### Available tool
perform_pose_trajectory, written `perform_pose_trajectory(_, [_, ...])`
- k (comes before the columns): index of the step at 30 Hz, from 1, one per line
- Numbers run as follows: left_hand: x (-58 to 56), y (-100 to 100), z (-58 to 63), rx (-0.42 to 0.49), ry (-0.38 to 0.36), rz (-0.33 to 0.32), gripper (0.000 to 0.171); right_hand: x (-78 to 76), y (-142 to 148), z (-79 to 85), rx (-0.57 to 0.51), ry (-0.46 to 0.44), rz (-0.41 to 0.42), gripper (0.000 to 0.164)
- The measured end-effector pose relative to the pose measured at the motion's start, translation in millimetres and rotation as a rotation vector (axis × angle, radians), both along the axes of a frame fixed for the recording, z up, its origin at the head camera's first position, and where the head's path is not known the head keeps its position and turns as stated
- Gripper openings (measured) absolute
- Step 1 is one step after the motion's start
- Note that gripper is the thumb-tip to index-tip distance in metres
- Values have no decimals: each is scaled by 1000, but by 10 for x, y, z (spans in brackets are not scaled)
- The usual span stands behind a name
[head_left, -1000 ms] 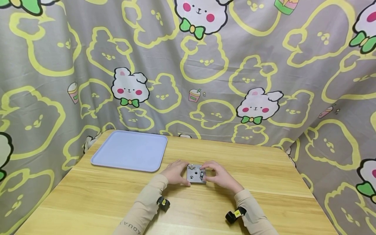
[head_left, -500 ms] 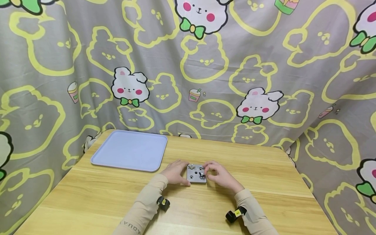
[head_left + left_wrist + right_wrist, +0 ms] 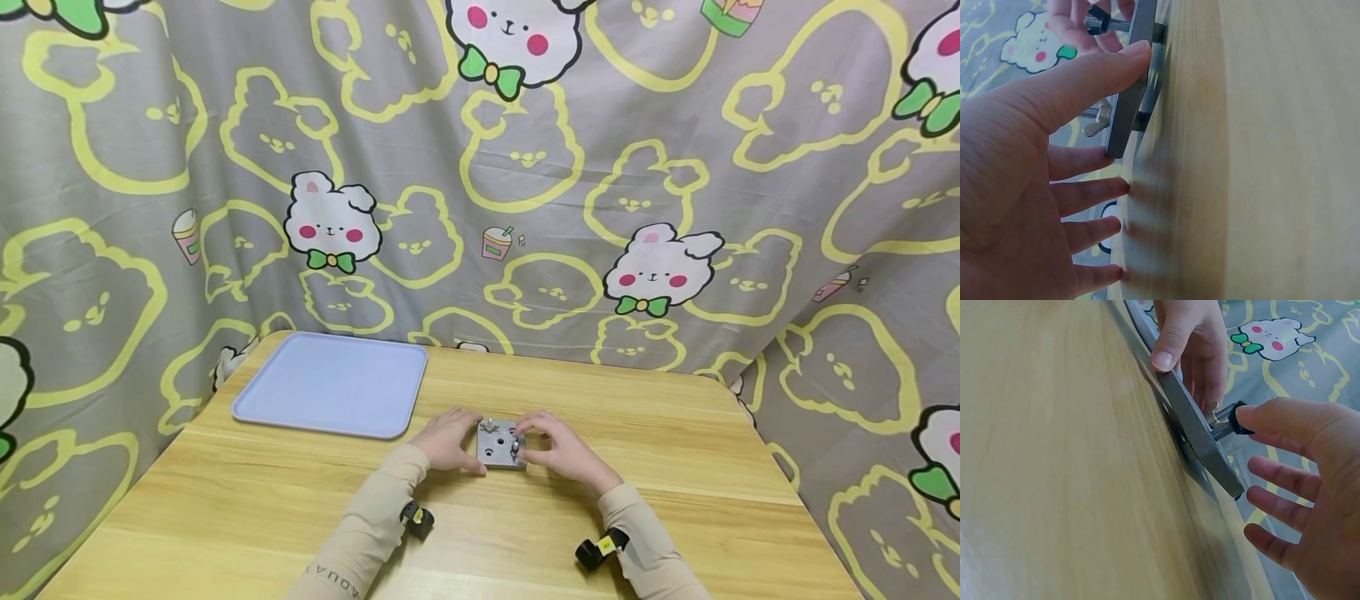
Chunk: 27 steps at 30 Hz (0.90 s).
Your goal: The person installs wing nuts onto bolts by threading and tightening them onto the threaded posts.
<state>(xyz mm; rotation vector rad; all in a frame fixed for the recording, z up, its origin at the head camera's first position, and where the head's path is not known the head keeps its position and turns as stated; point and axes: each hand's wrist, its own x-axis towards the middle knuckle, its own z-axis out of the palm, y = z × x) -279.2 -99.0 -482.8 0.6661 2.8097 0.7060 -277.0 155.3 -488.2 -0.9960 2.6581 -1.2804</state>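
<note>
A small square grey metal plate (image 3: 501, 460) with holes stands slightly raised over the table, on bolt heads that show under it in the left wrist view. My left hand (image 3: 448, 443) holds it by the edges, thumb on the near side and index finger at the far corner; the other fingers are spread. Two threaded bolts rise from the plate. One carries a silver wing nut (image 3: 1102, 120) at the far left corner. A black wing nut (image 3: 1097, 21) sits on the bolt near the right edge. My right hand (image 3: 562, 450) pinches this black wing nut between thumb and index finger.
A pale blue rectangular tray (image 3: 330, 385) lies at the back left of the wooden table (image 3: 660, 500). A patterned curtain (image 3: 540, 167) hangs behind the table and along both sides. Each wrist wears a black strapped camera.
Half a second ago my right fingers were drawn back to the right with the index curled; now they reach forward around the black wing nut again. My left hand and the plate stay in place.
</note>
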Motion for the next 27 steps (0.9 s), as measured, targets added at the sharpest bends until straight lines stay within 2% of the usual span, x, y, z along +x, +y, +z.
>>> perform_pose_trajectory(3, [-1, -1, -4, 2, 5, 0, 95, -3, 9, -5, -2, -9, -4, 17])
perform_pose_trajectory(12, [-1, 0, -9, 4, 9, -1, 95, -18, 11, -17, -13, -24, -8, 15])
perform_pose_trajectory(14, [2, -2, -9, 3, 5, -1, 95, -23, 12, -29, -13, -26, -14, 20])
perform_pose_trajectory(17, [2, -4, -7, -2, -2, 1, 96, -23, 9, -30, -5, -25, -20, 40])
perform_pose_trajectory(19, [3, -4, -6, -3, -4, 1, 96, -20, 7, -26, -2, -20, -13, 46])
perform_pose_trajectory(27, [-7, -3, -24, -5, 8, -2, 95, -6, 16, -3, -9, -3, 5, 23])
